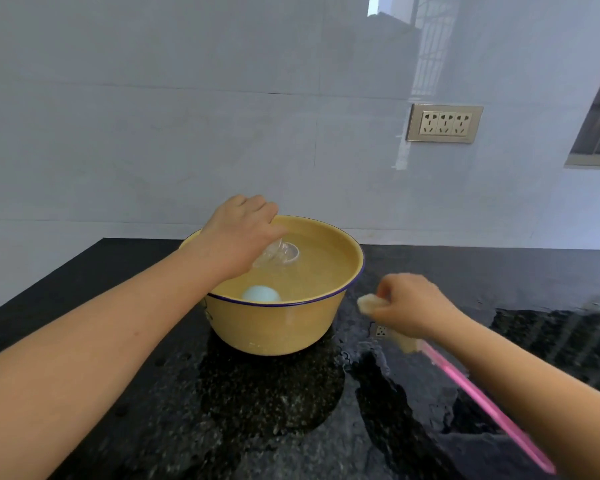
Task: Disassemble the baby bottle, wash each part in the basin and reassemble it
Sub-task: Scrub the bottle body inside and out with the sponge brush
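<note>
Round yellow enamel basin (pixel 274 327), blue-rimmed and filled with water, stands on a wet, speckled black stone counter (pixel 153 410). Left hand (pixel 243 233) grips a clear bottle part (pixel 280 254) at the water surface. A pale blue domed part (pixel 261 294) floats by the near rim. Right hand (pixel 413 306), beside the basin, fingers curled, holds a pink-handled brush (pixel 482 396) by its pale sponge head.

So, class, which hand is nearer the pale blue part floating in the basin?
Left. The left hand reaches over the basin, just beyond the blue part; the right hand is outside the rim, holding a brush.
</note>
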